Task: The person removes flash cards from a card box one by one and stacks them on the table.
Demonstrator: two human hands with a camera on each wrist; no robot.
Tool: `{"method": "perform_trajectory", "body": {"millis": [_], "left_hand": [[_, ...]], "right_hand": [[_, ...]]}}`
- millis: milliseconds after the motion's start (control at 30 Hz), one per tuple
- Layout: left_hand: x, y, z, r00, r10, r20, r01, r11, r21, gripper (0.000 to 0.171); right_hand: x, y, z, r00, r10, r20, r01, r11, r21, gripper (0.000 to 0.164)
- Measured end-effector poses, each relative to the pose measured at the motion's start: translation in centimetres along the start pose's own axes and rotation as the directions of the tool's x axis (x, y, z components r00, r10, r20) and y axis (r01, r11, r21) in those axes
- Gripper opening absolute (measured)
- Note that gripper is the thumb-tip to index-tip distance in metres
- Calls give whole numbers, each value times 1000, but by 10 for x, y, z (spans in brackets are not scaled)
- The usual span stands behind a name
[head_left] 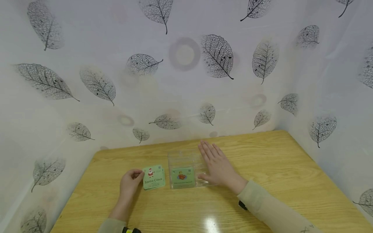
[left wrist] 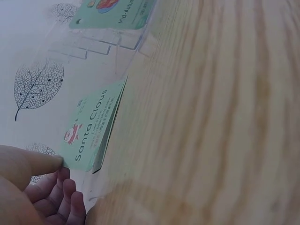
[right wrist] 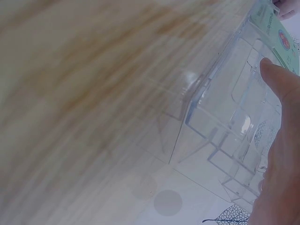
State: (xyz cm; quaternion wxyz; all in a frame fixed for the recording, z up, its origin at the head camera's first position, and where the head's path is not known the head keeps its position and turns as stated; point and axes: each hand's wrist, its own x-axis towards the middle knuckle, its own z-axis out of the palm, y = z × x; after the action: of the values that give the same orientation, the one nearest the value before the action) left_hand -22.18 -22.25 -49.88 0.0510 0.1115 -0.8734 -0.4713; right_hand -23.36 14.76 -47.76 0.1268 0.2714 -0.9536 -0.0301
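Observation:
My left hand pinches the left edge of a small stack of green cards; the top one reads "Santa Claus" and shows a red-and-white figure. In the left wrist view the stack is tilted, its cards slightly fanned. A clear plastic card holder with stepped tiers stands to its right. One green card with a food picture sits in the holder's left part. My right hand, fingers straight, rests against the holder's right side. In the right wrist view its thumb lies over the holder's front.
Everything stands on a wood-grain table. White sheeting with a leaf print rises behind the table and along both sides. Bands with black devices circle the wrists near the sleeves.

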Motion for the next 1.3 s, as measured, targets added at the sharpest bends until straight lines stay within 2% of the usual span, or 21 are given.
{"method": "perform_trajectory", "body": {"millis": [633, 1133, 1300], "left_hand": [[4, -2, 0, 1000, 2, -11, -2, 999, 44, 22], [3, -1, -3, 1000, -4, -7, 4, 1000, -15, 25], [4, -1, -4, 1000, 13, -11, -14, 999, -47, 26]], "right_hand": [[0, -2, -2, 1000, 3, 14, -3, 1000, -6, 117], [1, -1, -1, 1000, 2, 16, -2, 1000, -17, 117], [1, -1, 0, 1000, 6, 21, -6, 1000, -15, 117]]}}
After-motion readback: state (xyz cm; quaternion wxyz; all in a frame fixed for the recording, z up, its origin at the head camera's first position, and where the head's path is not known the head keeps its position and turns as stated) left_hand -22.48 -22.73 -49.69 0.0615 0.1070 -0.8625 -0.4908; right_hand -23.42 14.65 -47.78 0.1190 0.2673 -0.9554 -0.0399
